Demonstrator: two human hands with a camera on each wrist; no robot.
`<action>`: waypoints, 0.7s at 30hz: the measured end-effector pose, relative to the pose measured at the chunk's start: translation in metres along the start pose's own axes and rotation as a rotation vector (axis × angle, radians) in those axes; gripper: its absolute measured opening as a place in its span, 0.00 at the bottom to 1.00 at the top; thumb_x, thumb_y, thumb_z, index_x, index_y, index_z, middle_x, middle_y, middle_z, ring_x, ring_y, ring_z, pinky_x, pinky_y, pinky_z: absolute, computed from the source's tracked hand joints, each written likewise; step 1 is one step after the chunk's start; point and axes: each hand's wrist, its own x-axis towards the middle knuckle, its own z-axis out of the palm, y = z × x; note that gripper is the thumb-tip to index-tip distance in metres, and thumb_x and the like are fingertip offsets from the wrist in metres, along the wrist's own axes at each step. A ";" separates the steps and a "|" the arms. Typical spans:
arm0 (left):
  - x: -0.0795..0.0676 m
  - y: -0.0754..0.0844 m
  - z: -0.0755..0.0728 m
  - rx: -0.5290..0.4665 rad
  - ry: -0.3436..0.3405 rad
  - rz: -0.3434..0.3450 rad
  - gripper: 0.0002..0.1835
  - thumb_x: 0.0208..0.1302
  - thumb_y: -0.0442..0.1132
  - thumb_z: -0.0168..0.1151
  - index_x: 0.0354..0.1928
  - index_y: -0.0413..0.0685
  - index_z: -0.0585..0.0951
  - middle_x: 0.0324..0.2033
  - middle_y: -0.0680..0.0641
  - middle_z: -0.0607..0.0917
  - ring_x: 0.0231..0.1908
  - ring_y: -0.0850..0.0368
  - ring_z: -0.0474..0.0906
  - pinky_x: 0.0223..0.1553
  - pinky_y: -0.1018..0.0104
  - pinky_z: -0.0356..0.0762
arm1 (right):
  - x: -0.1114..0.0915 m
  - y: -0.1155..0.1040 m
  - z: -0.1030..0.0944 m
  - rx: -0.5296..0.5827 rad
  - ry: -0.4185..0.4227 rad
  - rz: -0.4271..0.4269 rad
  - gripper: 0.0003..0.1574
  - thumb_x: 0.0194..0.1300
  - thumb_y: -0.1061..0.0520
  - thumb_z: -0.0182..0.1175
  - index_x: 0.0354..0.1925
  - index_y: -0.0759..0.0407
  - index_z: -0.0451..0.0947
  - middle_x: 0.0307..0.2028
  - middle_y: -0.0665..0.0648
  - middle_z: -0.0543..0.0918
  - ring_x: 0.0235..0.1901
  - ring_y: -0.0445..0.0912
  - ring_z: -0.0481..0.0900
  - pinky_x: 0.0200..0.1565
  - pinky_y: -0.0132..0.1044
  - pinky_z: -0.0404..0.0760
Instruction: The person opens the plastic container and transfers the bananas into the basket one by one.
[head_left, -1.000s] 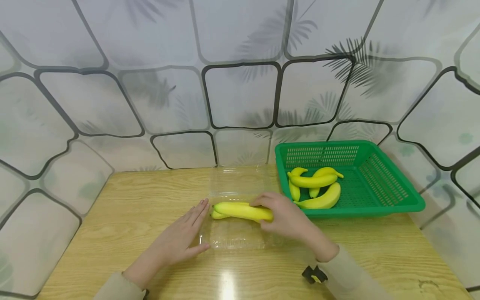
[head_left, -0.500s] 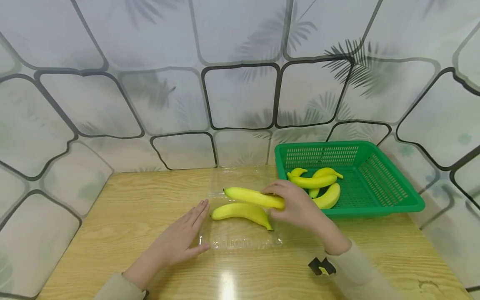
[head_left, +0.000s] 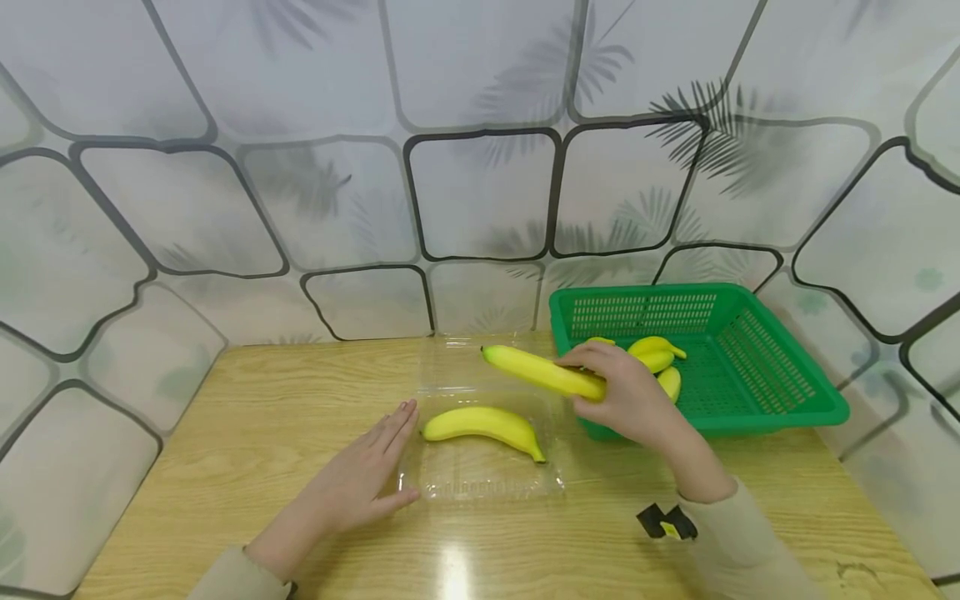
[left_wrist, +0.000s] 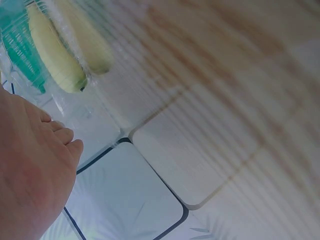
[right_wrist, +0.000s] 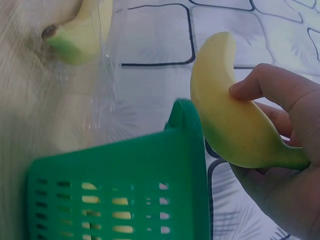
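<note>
My right hand (head_left: 626, 396) grips a yellow banana (head_left: 536, 369) by its stem end, its greenish tip pointing left. In the head view that banana is raised and overlaps the clear box's lid and the basket's left rim. A second banana (head_left: 483, 425) lies in the clear plastic box (head_left: 487, 483), whose lid is folded back towards the wall. My left hand (head_left: 352, 471) rests with straight fingers at the box's left edge. The right wrist view shows the held banana (right_wrist: 225, 105) with thumb and fingers around it, close by the green basket (right_wrist: 115, 155).
Several bananas (head_left: 655, 350) lie in the green slotted basket (head_left: 757, 421) at the right back, partly covered by my right hand. The wooden table (head_left: 247, 400) ends at a patterned wall (head_left: 480, 192) behind. A dark tag (head_left: 667, 522) sits at my right sleeve.
My right hand has lifted one banana off the other in the box and carried it up and right towards the basket. The left hand has stayed in place.
</note>
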 end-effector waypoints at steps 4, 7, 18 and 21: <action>0.000 0.000 0.001 -0.001 0.001 0.001 0.55 0.73 0.65 0.60 0.84 0.33 0.50 0.84 0.34 0.53 0.83 0.40 0.54 0.80 0.47 0.64 | -0.004 0.008 -0.007 -0.005 0.017 0.014 0.28 0.56 0.71 0.72 0.56 0.60 0.87 0.52 0.59 0.88 0.44 0.48 0.83 0.44 0.44 0.87; 0.000 0.000 0.000 -0.006 -0.002 0.001 0.55 0.73 0.65 0.60 0.84 0.33 0.51 0.84 0.34 0.53 0.83 0.39 0.54 0.80 0.47 0.63 | -0.007 0.013 -0.013 -0.003 0.023 0.041 0.28 0.56 0.71 0.72 0.56 0.60 0.87 0.52 0.59 0.88 0.43 0.48 0.84 0.43 0.43 0.87; 0.000 0.001 -0.001 0.003 0.006 0.010 0.55 0.73 0.65 0.61 0.83 0.32 0.52 0.84 0.33 0.54 0.83 0.38 0.55 0.79 0.45 0.65 | -0.023 0.030 -0.031 -0.032 0.054 0.138 0.28 0.56 0.71 0.72 0.57 0.61 0.86 0.52 0.61 0.87 0.44 0.51 0.83 0.42 0.43 0.85; 0.000 0.001 -0.001 0.001 0.006 0.010 0.55 0.73 0.65 0.61 0.83 0.32 0.51 0.84 0.33 0.54 0.83 0.38 0.54 0.80 0.45 0.65 | -0.028 0.036 -0.036 -0.034 0.050 0.166 0.28 0.58 0.69 0.74 0.58 0.60 0.86 0.52 0.61 0.87 0.44 0.51 0.82 0.41 0.40 0.83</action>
